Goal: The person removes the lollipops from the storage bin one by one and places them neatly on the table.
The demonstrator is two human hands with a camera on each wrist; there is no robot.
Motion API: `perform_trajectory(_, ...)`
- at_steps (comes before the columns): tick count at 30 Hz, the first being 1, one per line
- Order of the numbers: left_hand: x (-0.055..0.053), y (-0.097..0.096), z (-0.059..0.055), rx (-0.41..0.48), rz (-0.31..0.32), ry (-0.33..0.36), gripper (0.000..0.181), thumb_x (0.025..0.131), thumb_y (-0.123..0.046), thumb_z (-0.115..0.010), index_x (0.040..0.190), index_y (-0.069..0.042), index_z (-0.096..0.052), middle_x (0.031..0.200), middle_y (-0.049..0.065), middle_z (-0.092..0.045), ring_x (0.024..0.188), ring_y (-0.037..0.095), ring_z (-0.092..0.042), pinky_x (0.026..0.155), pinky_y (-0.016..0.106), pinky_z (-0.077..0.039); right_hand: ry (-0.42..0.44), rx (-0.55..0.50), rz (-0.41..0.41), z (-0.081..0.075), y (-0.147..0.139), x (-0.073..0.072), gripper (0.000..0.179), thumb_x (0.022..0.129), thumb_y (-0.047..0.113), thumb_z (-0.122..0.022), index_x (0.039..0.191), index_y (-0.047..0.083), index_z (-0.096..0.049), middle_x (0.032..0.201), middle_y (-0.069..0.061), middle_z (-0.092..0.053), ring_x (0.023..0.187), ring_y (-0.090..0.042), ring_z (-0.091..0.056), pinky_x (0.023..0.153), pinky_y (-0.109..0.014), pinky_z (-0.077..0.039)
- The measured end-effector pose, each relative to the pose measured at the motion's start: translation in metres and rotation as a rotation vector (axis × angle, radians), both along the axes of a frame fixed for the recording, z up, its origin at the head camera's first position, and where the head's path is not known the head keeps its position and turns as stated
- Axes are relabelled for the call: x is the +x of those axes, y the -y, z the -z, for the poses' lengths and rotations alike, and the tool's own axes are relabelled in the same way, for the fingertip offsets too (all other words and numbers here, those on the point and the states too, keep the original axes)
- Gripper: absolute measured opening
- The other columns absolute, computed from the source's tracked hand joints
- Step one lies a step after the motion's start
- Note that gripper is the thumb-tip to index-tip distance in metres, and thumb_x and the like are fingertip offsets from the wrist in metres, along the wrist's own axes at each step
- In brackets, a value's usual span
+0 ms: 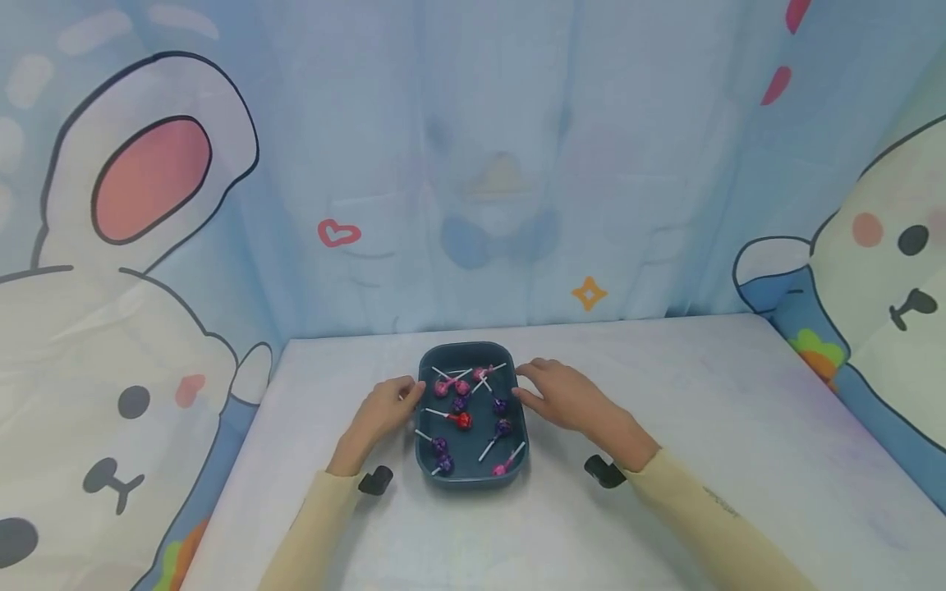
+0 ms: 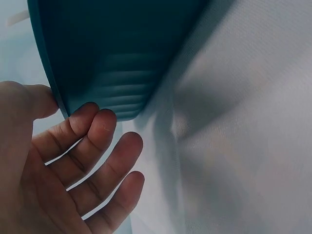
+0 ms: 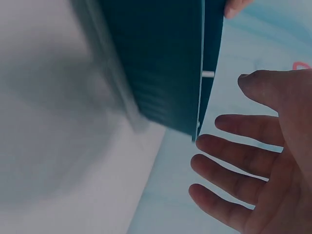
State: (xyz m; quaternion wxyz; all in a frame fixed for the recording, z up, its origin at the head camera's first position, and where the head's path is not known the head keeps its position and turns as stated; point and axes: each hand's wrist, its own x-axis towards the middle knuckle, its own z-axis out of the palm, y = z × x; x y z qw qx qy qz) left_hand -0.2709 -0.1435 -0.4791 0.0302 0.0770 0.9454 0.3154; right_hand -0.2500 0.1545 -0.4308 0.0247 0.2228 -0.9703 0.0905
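Observation:
A dark teal plastic tray (image 1: 473, 483) with rounded corners stands on the table, several lollipops lying scattered inside it. Among them are a red lollipop (image 1: 463, 421), a purple one (image 1: 503, 427) and a pink one (image 1: 499, 470), all on white or pink sticks. At the tray's left rim, my left hand (image 1: 388, 408) pinches the edge, thumb on the rim and fingertips against the ribbed outer wall (image 2: 129, 87). My right hand (image 1: 565, 396) is beside the right rim, its fingers spread and loosely bent. In the right wrist view its fingertips are close to the tray's corner, holding nothing.
The tray rests on a white-covered table (image 1: 665, 394). Behind it hangs a light blue curtain (image 1: 636, 164) with cartoon animals and small shapes printed on it. A small black device is at the left wrist (image 1: 375, 480) and another at the right wrist (image 1: 604, 471).

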Motion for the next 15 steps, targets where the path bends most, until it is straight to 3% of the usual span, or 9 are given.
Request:
perform_trajectory(7,-0.001,-0.002,0.0,0.005,0.011,-0.019,0.032,0.093,-0.044,-0.045,0.077,-0.019,-0.054,0.068,-0.001,-0.054,0.062,0.014,-0.048,0.055,0.029,-0.037,-0.074,0.095,-0.151,-0.001,0.027,0.003,0.041,0.087,0.04,-0.059,0.117,0.012,-0.058,0.105,-0.004,-0.062,0.093,-0.019,-0.06,0.082,-0.038,-0.049)
perform_trajectory(15,-0.004,-0.002,0.004,0.001,0.009,-0.029,0.032,0.093,-0.044,-0.047,0.074,-0.018,-0.053,0.066,-0.002,-0.052,0.061,0.014,-0.048,0.054,0.027,-0.037,-0.042,0.208,-0.202,0.0,0.052,0.0,0.042,0.087,0.04,-0.059,0.118,0.012,-0.057,0.11,-0.005,-0.061,0.103,-0.023,-0.056,0.086,-0.042,-0.045)
